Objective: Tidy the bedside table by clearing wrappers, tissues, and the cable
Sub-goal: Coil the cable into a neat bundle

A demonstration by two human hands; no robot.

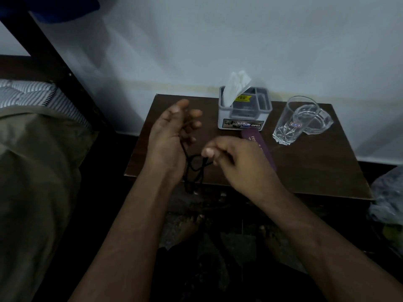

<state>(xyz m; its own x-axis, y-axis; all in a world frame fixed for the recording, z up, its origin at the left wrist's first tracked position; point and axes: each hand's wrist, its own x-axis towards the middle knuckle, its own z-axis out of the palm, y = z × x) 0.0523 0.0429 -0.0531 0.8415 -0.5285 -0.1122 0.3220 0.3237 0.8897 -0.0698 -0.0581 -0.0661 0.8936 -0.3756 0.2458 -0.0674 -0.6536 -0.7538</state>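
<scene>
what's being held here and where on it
A black cable: loops hang from the left hand, and the right hand pinches one strand.

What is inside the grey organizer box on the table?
A white tissue stands up from the left compartment of the grey organizer box. The other compartments look empty, though their bottoms are dim and partly hidden by the walls.

The grey organizer box (pixel 244 110), toward twelve o'clock on the bedside table (pixel 316 171), carries a front sticker ending in "OPEL"; the rest of it is blurred. A yellow tag inside the box is too blurred to read. At its three o'clock, the drinking glass (pixel 294 120) bears a small white sticker reading "166". At the box's six o'clock, a purple case (pixel 261 147) shows white letters beginning "PRI".
</scene>
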